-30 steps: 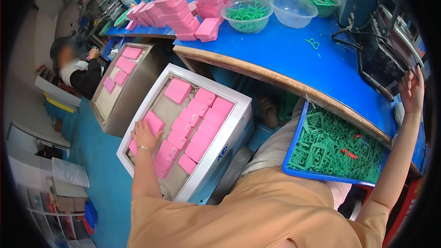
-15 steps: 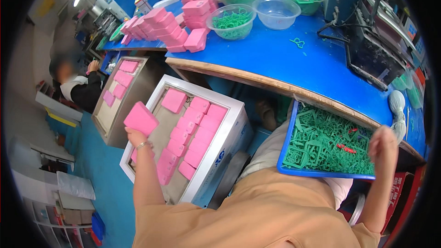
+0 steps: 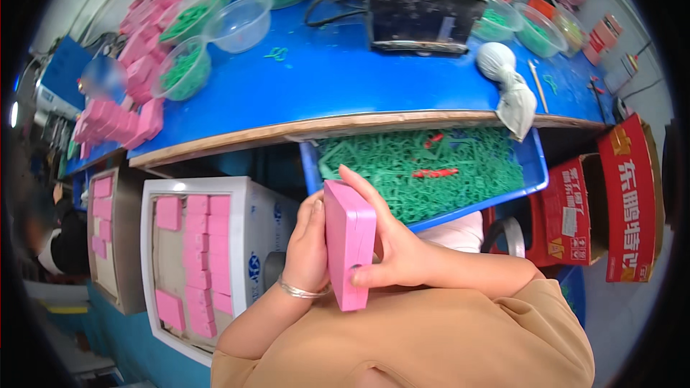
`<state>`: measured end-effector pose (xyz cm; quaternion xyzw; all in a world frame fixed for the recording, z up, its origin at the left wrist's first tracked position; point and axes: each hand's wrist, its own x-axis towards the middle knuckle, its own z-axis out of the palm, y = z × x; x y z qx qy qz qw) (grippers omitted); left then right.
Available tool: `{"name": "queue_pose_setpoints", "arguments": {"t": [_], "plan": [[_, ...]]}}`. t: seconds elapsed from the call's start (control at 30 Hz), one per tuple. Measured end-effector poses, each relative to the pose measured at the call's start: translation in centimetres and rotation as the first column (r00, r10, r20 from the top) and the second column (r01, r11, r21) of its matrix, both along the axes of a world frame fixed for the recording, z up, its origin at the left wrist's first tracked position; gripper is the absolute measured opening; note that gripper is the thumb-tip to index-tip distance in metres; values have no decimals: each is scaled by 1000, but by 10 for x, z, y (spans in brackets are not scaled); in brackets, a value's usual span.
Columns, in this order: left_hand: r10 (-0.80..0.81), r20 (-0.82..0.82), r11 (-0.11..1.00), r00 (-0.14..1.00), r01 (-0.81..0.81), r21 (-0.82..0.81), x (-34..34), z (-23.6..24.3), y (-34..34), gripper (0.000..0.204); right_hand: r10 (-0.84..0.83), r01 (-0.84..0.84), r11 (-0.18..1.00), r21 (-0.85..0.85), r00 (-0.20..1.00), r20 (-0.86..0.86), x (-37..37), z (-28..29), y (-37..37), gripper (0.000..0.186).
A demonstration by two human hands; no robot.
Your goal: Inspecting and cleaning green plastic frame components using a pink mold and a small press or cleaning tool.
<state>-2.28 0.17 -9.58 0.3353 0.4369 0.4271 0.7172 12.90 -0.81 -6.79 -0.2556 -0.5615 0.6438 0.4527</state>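
A pink rubber mold [image 3: 348, 237], block-shaped with a seam along its narrow side, stands tilted on edge between my two hands in front of my body. My left hand [image 3: 305, 248], with a bracelet at the wrist, presses against its left face. My right hand [image 3: 399, 248] grips it from the right, the thumb on the near narrow side by a dark round spot and the fingers reaching past the far end. Just beyond lies a blue tray [image 3: 539, 165] heaped with green wax-like pieces [image 3: 388, 179] and a few red ones [image 3: 435, 172].
To the left, a white-framed box [image 3: 237, 194] holds rows of pink molds [image 3: 198, 244]. Stacked molds [image 3: 147, 72] and clear bowls [image 3: 241, 25] stand on the blue bench [image 3: 316, 86]. A dark machine [image 3: 424, 14], a tied white bag [image 3: 507, 86] and red cartons [image 3: 625, 201] are rightward. A co-worker [image 3: 61, 233] sits far left.
My left hand has brought the mold from above the white-framed box to my front. My right hand has come in from the tray's right side and taken hold too. The view has turned right.
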Motion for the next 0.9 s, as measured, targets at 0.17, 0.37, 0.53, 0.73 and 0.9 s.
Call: {"name": "queue_pose_setpoints", "arguments": {"t": [0.17,0.37,0.53,0.73,0.9], "plan": [[-398,-156,825,904,427,370,14,15,-8,93,-242,226,963,-149,965,-98,20,-10,-7,97],[-548,-270,775,792,602,192,30,27,-13,112,-188,189,978,-94,982,18,27,-20,-9,94],[-512,-171,826,842,537,170,30,20,-20,106,-158,163,960,-226,987,41,36,-17,-13,90],[-484,-36,860,874,483,163,21,6,-26,100,-59,40,949,-314,997,-51,40,-15,-13,85],[-331,303,941,894,337,35,12,-7,-28,74,-83,-26,858,-512,979,-188,45,-20,-4,74]]}}
